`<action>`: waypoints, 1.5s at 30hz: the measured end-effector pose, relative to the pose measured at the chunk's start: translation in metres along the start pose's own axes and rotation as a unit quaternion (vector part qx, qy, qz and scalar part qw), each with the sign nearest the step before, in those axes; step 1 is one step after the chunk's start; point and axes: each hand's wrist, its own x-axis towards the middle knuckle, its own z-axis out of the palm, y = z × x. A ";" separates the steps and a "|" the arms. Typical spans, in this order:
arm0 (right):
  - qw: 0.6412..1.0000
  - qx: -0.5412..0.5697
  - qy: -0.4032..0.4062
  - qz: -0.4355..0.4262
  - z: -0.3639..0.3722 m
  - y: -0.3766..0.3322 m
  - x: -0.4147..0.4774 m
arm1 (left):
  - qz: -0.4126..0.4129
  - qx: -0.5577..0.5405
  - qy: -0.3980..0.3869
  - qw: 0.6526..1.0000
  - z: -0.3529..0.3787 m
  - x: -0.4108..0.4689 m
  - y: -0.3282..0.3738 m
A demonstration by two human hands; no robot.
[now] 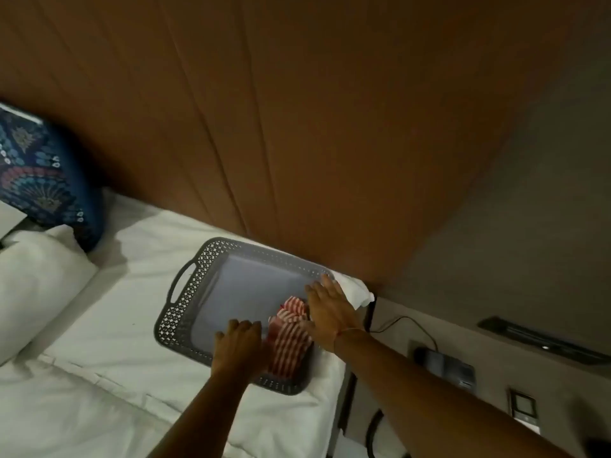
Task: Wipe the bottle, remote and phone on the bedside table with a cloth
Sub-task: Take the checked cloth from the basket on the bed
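A grey plastic tray (198, 285) with a perforated rim lies on the white bed. A red-and-white striped cloth (291, 338) is bunched in its near right corner. My left hand (239, 342) rests on the tray's near edge just left of the cloth, fingers curled, touching the cloth's edge. Over the cloth's right side hovers my right hand (330, 309), flat with its fingers spread. A remote (524, 409) with a small screen and a dark phone-like device (446, 363) lie on the bedside table at the right. No bottle is in view.
A brown padded headboard (297, 143) rises behind the bed. White pillows (36, 285) and a blue patterned cushion (43, 183) lie at the left. A black cable (406, 320) runs along the bedside table (489, 368). A dark bar-shaped object (539, 338) sits at the far right.
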 end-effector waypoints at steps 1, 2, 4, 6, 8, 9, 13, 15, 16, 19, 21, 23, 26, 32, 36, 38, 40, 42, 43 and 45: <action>1.000 -0.022 -0.018 -0.005 0.005 -0.004 0.010 | -0.002 0.010 -0.004 1.000 0.004 0.003 0.000; 0.999 -0.029 -0.033 -0.007 0.009 -0.008 0.018 | 0.000 0.027 -0.004 1.000 0.010 0.008 0.001; 0.997 -0.009 -0.080 0.006 0.012 -0.013 0.031 | 0.019 0.052 -0.005 0.998 0.021 0.014 0.001; 0.996 0.010 -0.088 0.007 0.018 -0.016 0.039 | 0.021 0.042 -0.008 0.999 0.030 0.020 0.001; 0.997 -0.013 -0.080 -0.005 0.019 -0.019 0.042 | 0.000 0.018 0.003 1.000 0.036 0.027 -0.003; 0.997 -0.029 -0.075 -0.004 0.021 -0.020 0.043 | -0.013 -0.001 0.005 1.000 0.038 0.029 -0.003; 0.996 -0.069 -0.064 0.008 0.028 -0.020 0.043 | -0.047 -0.065 -0.010 0.997 0.044 0.032 0.000; 0.996 -0.073 -0.054 0.001 0.028 -0.021 0.041 | -0.047 -0.082 -0.012 0.995 0.044 0.029 0.001; 0.996 -0.071 -0.045 0.000 0.026 -0.021 0.039 | -0.050 -0.091 -0.009 0.995 0.044 0.028 0.001; 1.000 -0.027 0.009 -0.007 0.014 -0.018 0.033 | -0.055 -0.143 0.017 0.988 0.035 0.023 -0.002; 0.999 0.028 0.023 0.002 0.002 -0.016 0.026 | -0.058 -0.179 0.022 0.982 0.021 0.017 -0.003; 0.992 0.117 0.023 0.037 -0.011 -0.014 0.018 | -0.064 -0.215 0.019 0.974 0.002 0.008 -0.003; 0.951 0.288 -0.004 0.109 -0.039 -0.007 -0.004 | -0.052 -0.256 0.025 0.965 -0.032 -0.011 0.004; 0.822 0.533 0.002 0.203 -0.081 0.032 -0.077 | 0.001 -0.284 0.028 0.958 -0.079 -0.059 0.048; 0.683 0.686 0.029 0.248 -0.080 0.070 -0.154 | 0.028 -0.293 0.032 0.955 -0.071 -0.097 0.112; 0.613 0.738 0.043 0.281 -0.070 0.090 -0.196 | 0.035 -0.305 0.021 0.952 -0.053 -0.118 0.148; 0.556 0.768 0.051 0.314 -0.051 0.114 -0.243 | 0.052 -0.300 -0.009 0.953 -0.026 -0.140 0.189; 0.500 0.794 0.046 0.344 -0.032 0.140 -0.288 | 0.060 -0.302 -0.033 0.951 0.003 -0.159 0.231; 0.476 0.804 0.042 0.354 -0.021 0.151 -0.305 | 0.060 -0.308 -0.042 0.949 0.016 -0.165 0.248; 0.425 0.809 0.054 0.402 0.005 0.180 -0.346 | 0.069 -0.298 -0.069 0.950 0.048 -0.175 0.290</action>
